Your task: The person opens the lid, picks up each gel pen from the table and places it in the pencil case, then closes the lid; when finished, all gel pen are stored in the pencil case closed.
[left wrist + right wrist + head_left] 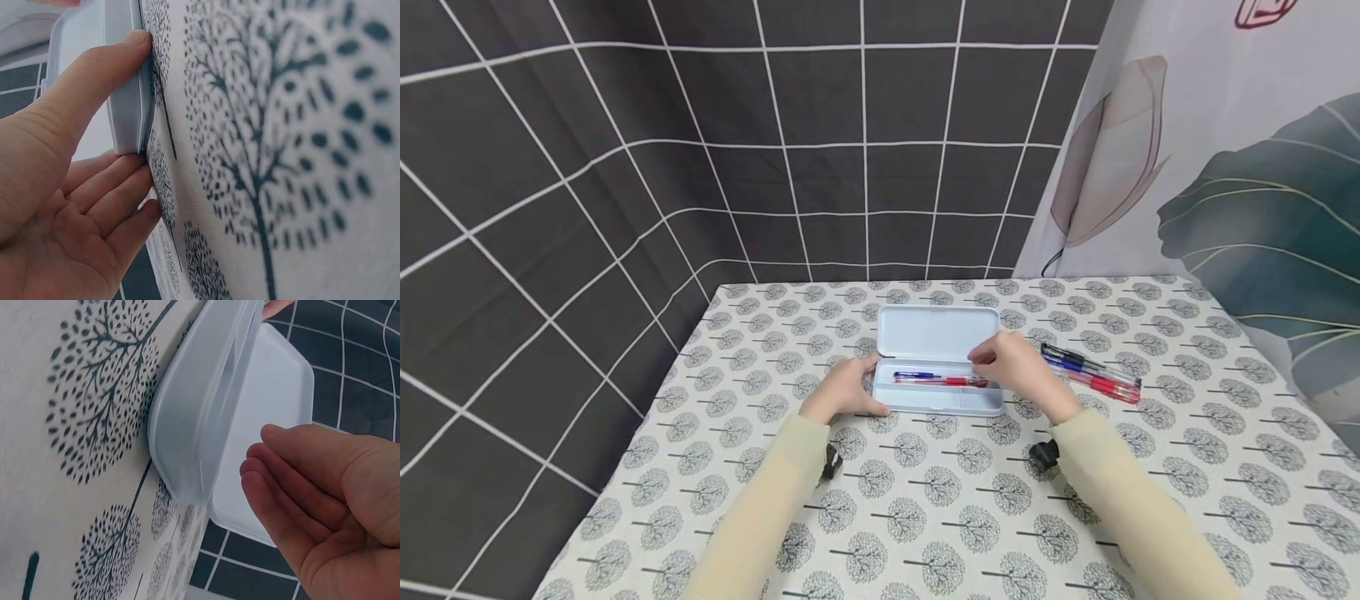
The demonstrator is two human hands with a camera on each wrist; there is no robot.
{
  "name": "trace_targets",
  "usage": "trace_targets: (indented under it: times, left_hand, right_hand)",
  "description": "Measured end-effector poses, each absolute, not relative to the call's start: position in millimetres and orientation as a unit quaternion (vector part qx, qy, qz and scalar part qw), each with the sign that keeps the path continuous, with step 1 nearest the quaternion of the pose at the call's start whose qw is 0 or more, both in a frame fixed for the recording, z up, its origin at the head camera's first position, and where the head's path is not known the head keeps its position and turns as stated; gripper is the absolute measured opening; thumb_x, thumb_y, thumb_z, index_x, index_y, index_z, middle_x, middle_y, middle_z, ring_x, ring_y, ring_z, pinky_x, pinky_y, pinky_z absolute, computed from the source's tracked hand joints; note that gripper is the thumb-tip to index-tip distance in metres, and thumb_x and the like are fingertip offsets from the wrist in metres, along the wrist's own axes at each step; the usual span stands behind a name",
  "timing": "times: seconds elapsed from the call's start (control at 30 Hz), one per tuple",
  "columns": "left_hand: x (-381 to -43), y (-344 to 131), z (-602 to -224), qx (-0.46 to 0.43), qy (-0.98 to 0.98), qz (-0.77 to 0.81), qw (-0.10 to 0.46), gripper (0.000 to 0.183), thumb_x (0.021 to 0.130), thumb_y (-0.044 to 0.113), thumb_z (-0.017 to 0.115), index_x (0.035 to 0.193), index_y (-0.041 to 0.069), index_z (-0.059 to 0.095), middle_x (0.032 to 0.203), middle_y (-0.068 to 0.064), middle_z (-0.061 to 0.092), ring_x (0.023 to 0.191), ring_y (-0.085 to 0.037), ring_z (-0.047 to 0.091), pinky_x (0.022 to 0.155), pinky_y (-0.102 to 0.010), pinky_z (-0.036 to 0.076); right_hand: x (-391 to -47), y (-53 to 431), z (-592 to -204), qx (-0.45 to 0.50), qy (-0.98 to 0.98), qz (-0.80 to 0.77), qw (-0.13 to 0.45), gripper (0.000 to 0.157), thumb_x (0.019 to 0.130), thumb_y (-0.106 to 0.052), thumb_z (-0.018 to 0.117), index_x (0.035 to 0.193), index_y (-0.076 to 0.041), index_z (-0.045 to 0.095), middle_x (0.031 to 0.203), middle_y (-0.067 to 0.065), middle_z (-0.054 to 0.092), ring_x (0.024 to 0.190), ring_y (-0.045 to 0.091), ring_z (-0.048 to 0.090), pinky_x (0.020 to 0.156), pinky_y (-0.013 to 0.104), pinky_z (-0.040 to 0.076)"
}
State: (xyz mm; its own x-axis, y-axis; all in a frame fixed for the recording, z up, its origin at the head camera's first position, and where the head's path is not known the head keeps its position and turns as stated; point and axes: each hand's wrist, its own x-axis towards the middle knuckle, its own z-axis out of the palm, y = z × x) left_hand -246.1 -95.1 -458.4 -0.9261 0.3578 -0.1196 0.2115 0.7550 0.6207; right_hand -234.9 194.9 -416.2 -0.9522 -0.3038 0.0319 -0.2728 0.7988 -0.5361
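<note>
An open pale-blue pencil case (pixel 936 407) lies on the table with its lid (pixel 938 332) tipped back, away from me. In its long compartment are a blue pen (pixel 916 375) and a red pen (pixel 964 382). My left hand (pixel 846 386) grips the case's left end, thumb (pixel 134 47) along the front side and fingers round the corner. Over the right part of the case hovers my right hand (pixel 1009 364), its fingers loosely bent and nothing visible between thumb and fingertips (pixel 255 482).
To the right of the case lies a loose row of several pens, black, blue and red (pixel 1105 384). A tree-patterned cloth (pixel 910 487) covers the table. Dark gridded fabric (pixel 865 175) hangs behind and to the left.
</note>
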Motion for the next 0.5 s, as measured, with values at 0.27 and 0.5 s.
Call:
trace_targets:
  times: [0.27, 0.5]
  left_hand:
    - [-246.7, -94.9, -458.6, 0.160, 0.927, 0.319, 0.117, 0.110, 0.057, 0.027, 0.093, 0.150, 0.011, 0.037, 0.145, -0.015, 0.051, 0.128, -0.032, 0.053, 0.112, -0.046, 0.040]
    - [-247.9, -95.2, -456.8, 0.156, 0.927, 0.318, 0.121, 0.110, 0.057, 0.027, 0.094, 0.150, 0.012, 0.037, 0.146, -0.014, 0.050, 0.130, -0.032, 0.051, 0.114, -0.045, 0.038]
  right_hand:
    - [-233.7, 209.1, -412.7, -0.144, 0.950, -0.277, 0.019, 0.024, 0.086, -0.007, 0.070, 0.109, 0.001, 0.072, 0.098, 0.014, 0.074, 0.086, 0.023, 0.070, 0.077, 0.036, 0.060]
    - [-229.8, 218.6, -409.6, -0.134, 0.949, -0.286, 0.019, 0.024, 0.087, -0.007, 0.069, 0.109, 0.002, 0.072, 0.100, 0.016, 0.074, 0.087, 0.024, 0.071, 0.078, 0.037, 0.061]
